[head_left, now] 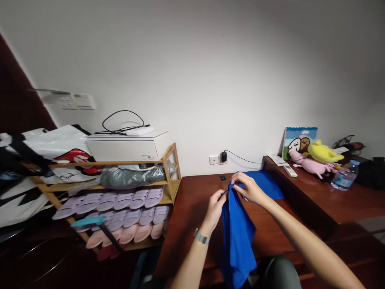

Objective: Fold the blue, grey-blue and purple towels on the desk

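Observation:
A blue cloth hangs down in folds from both hands over the front of the brown desk. My left hand, with a grey band on the wrist, pinches the cloth's top edge. Close beside it on the right, my right hand holds the gathered top of the same cloth between closed fingers. Another piece of blue fabric lies flat on the desk behind my right hand; whether it joins the hanging cloth cannot be made out.
At the left stands a wooden rack with rows of slippers and a white box on top. On the raised right surface are plush toys, a water bottle and a remote. A black plug sits in the wall.

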Tool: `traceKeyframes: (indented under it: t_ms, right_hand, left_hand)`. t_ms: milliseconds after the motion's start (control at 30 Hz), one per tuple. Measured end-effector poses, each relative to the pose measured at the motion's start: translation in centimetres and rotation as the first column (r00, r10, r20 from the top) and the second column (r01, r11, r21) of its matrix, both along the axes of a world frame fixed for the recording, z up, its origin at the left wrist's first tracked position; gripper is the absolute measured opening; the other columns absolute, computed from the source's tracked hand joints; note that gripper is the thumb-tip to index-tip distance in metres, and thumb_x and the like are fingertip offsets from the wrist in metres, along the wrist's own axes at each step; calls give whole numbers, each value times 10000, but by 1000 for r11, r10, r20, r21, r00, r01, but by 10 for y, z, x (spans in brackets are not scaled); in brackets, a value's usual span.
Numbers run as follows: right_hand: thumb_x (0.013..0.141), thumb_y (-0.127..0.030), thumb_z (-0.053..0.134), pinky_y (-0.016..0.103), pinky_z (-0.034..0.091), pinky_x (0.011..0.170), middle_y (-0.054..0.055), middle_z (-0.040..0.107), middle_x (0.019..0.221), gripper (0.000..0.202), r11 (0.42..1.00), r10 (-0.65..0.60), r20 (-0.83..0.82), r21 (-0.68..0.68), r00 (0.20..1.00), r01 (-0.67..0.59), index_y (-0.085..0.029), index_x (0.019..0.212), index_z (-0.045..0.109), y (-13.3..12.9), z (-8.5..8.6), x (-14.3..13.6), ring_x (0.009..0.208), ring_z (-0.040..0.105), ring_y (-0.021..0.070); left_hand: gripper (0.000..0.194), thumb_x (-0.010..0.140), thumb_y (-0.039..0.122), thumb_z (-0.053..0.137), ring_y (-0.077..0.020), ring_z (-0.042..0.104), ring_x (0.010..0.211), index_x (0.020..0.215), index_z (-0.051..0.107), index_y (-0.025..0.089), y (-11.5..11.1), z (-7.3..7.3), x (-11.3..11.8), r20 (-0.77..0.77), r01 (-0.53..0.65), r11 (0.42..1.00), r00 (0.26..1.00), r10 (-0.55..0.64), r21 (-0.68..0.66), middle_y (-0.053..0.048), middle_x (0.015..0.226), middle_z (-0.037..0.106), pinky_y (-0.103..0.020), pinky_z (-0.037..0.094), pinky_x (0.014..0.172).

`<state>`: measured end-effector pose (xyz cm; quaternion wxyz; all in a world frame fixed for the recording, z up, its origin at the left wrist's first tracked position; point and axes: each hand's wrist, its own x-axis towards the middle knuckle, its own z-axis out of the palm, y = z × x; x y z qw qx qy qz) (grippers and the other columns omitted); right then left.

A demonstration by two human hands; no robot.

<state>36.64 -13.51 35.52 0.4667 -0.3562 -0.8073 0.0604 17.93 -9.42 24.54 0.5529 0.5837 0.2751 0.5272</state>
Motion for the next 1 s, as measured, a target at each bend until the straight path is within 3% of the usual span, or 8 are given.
traceKeyframes:
  t_ms: [100,233,400,500,600,767,900,1000]
  right_hand:
    - [1029,-429,659,349,612,849,72,686,1030,190,993,-113,-63,17,992,114,-264,986,743,-36,-2,31,960,686,216]
    - [922,-567,757,312,567,667,16,650,820,293,936,-350,-222,-116,910,332,-274,936,757,-73,-19,95,700,614,179]
    - [723,-693,874,285,549,598,-24,677,706,559,868,-492,-623,-402,608,291,-258,1001,659,-97,-65,163,620,629,163]
    - [627,-639,940,255,530,586,-22,688,714,594,844,-536,-717,-451,446,289,-233,981,688,-100,-92,184,629,628,144]
    - [618,-582,939,244,534,602,3,727,799,570,822,-564,-750,-469,346,324,-210,1006,749,-100,-110,192,674,643,136]
    - [667,-595,870,273,555,600,34,733,811,500,846,-530,-812,-485,244,223,-204,966,782,-112,-116,194,699,673,167]
    - [675,-596,895,242,490,545,-3,713,817,492,795,-585,-782,-500,217,343,-221,959,752,-134,-108,198,658,622,140]
    - [670,-530,942,238,501,630,2,757,959,472,739,-645,-704,-479,296,473,-239,980,739,-144,-109,213,765,652,144]
  left_hand:
    - [486,812,632,839,-253,750,995,1026,792,198,-12,8,-29,14,-70,995,997,71,-73,-83,1054,817,-369,601,929]
    - [503,754,627,865,-233,766,981,1027,745,222,-1,-4,-102,52,-213,946,971,232,-242,-58,1044,809,-344,609,911]
    - [507,655,451,899,-222,778,817,1059,687,230,4,-24,-177,-7,-385,840,910,414,-382,-12,882,787,-339,627,770]
    - [505,627,331,855,-239,792,843,1103,722,227,-6,-32,-192,-62,-419,809,899,434,-413,-17,921,817,-333,634,742]
    - [577,640,280,802,-250,792,1056,1214,767,234,-16,-32,-191,-66,-390,846,916,395,-363,-49,1169,840,-340,646,890]
    - [759,616,336,826,-315,754,1233,1364,747,231,-33,-17,-189,-85,-357,874,933,349,-331,-83,1320,812,-375,636,1017]
    - [818,695,460,848,-356,695,1342,1463,695,222,-48,0,-205,-151,-407,885,912,381,-225,-95,1406,772,-429,569,1147]
    - [876,787,540,825,-349,692,1348,1576,587,244,-45,3,-226,-189,-431,882,898,398,-191,-91,1456,743,-471,534,1189]
